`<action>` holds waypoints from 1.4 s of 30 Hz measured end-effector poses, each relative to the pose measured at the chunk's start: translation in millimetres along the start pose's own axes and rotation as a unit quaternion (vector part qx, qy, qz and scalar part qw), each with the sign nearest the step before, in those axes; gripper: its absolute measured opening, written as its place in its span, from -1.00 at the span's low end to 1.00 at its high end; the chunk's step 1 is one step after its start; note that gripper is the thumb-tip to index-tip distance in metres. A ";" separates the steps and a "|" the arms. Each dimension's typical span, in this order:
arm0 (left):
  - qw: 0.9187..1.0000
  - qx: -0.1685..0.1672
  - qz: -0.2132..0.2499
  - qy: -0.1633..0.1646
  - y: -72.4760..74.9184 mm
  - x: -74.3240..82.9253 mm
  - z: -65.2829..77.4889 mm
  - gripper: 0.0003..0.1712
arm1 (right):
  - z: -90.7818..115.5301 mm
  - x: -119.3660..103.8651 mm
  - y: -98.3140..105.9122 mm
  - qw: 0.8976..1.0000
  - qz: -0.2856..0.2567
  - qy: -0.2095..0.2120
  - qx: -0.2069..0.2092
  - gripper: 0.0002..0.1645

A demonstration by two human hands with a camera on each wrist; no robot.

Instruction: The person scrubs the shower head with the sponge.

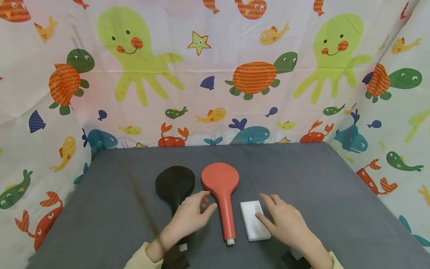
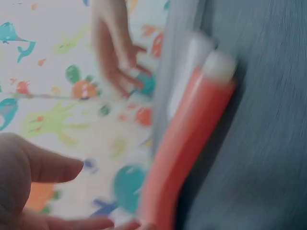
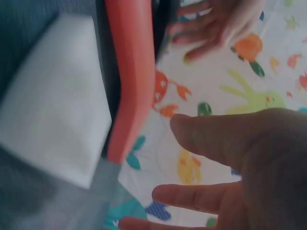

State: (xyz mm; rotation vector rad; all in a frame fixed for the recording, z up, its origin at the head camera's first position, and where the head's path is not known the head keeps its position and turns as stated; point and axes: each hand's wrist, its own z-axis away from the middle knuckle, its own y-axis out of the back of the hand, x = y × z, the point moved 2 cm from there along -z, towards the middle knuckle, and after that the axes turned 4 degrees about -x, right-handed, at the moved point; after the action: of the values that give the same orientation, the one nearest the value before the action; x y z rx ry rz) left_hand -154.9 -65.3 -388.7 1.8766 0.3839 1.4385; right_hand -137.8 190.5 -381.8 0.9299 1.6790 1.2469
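Observation:
In the head view a red paddle (image 1: 220,178) with a round head and a white-tipped handle lies on the table. A similar black paddle (image 1: 174,183) lies to its left, its handle partly hidden behind my left hand (image 1: 192,213). That hand hovers between the two handles, fingers relaxed and holding nothing. To the right of the red paddle is a white rectangular block (image 1: 252,226). My right hand (image 1: 285,221) is over its right edge, thumb overlapping it in this view. The right wrist view shows the thumb and fingers (image 3: 192,196) spread, with nothing between them.
A dark grey cloth (image 1: 295,175) covers the table. Around its back and sides hangs a white curtain (image 1: 208,101) printed with sea animals. A thin, blurred brownish streak (image 1: 142,201) crosses the left of the head view.

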 end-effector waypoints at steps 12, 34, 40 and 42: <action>0.997 0.021 0.046 0.065 -56.4 -3.2 -16.1 -0.28 | 1.8 -17.2 -38.2 0.999 0.004 0.002 -0.051 -0.24; 0.899 -0.033 0.394 0.186 -62.7 -18.4 -24.2 -0.71 | -0.1 -21.0 -47.7 0.999 0.001 -0.031 -0.042 -0.32; 0.899 -0.043 0.403 0.163 -52.5 -16.1 -13.5 -0.64 | -1.4 -15.0 -20.2 0.998 -0.013 -0.023 0.054 -0.36; 0.907 -0.041 0.395 0.141 -46.1 -12.8 -7.4 -0.61 | -2.1 -15.1 -8.2 0.994 -0.023 0.002 0.110 -0.38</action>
State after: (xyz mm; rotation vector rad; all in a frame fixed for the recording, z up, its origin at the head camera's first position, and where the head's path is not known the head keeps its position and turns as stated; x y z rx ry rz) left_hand -157.2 -38.8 -429.2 1.8337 -0.3641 2.2238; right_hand -134.6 174.3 -386.6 1.0125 1.8568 1.0484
